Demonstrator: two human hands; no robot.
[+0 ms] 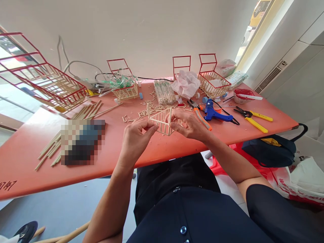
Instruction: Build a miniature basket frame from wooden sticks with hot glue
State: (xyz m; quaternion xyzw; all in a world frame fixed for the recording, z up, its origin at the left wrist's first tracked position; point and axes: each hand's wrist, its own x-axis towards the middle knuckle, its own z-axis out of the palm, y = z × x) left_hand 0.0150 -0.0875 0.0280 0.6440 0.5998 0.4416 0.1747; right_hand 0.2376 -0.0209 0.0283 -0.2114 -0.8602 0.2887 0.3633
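Note:
Between my two hands is a small basket frame [164, 127] made of thin pale wooden sticks, held just above the front part of the table. My left hand [138, 135] pinches its left side between thumb and fingers. On the other side, my right hand [186, 125] grips the frame with the thumb in front; some of its fingers are hidden behind the sticks. Short cut stick pieces [129, 118] lie scattered on the table behind the frame. Orange-handled pliers [202, 118] and a blue glue gun [215, 113] rest to the right of my right hand.
Red-and-pale stick baskets stand along the back, a large one [50, 81] at left. Long sticks [52, 145] lie beside a blurred dark object [83, 143]. Yellow-handled pliers [255, 121] and a red-stained cup [244, 96] sit right on the orange table [111, 158].

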